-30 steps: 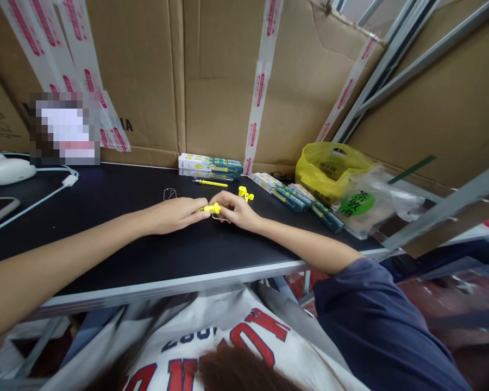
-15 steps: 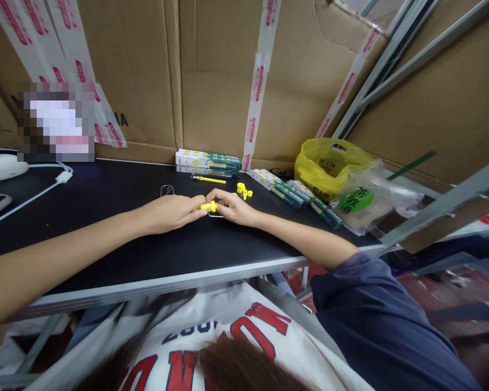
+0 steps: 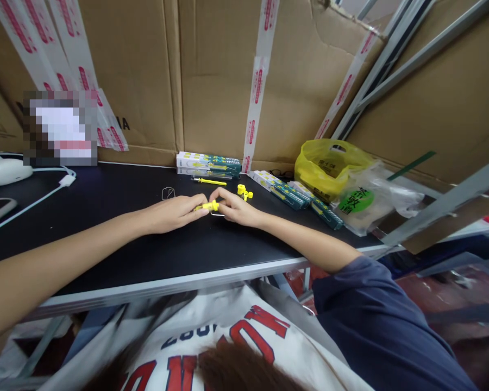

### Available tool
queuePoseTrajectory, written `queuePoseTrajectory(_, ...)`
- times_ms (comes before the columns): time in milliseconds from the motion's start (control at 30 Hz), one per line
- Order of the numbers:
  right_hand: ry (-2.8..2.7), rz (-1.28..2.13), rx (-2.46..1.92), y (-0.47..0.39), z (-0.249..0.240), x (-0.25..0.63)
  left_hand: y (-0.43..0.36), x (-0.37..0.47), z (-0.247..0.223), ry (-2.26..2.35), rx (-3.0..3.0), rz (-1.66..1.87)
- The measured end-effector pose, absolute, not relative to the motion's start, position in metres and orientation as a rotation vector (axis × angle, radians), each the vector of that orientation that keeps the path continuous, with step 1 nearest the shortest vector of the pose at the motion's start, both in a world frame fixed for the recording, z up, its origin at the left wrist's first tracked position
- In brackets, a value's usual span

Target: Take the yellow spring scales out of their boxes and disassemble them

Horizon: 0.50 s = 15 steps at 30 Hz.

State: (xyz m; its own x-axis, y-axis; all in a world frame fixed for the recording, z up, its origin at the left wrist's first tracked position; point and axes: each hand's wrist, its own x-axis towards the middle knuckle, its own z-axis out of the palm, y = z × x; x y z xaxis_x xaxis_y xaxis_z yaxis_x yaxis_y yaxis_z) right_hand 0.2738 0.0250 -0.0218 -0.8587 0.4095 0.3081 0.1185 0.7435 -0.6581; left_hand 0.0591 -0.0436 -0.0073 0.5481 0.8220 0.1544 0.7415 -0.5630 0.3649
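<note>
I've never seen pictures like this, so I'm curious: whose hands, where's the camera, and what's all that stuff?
No machine here: these are a person's bare hands. One camera, worn on the head, looks forward and down. The left hand holds a small yellow plastic piece. The right hand is at its other end, beside a thin bent wire; its grip is hard to see. On the black tabletop lie a yellow rod, small yellow parts, a loose wire piece and printed boxes. A yellow plastic bag sits at the right.
</note>
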Motion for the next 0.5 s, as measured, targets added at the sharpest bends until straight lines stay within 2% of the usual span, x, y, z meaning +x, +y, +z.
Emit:
queuePoseTrajectory(200, -2.484, -0.24, -0.485, 0.02, -0.018, 0.28, -0.04, 0.059, -0.008, 1.396, 2.483, 0.58)
queuePoseTrajectory(267, -2.536, -0.495, -0.419, 0.02, -0.018, 0.277, -0.038, 0.059, -0.009, 1.391, 2.482, 0.573)
queuePoseTrajectory(367, -2.58, -0.653, -0.343, 0.02, -0.019, 0.271, -0.038, 0.06, -0.011, 1.409, 2.5, 0.514)
queuePoseTrajectory(500, -2.585, -0.647, -0.277, 0.023, -0.023, 0.27, -0.04, 0.066, -0.011, 1.558, 2.547, 0.412)
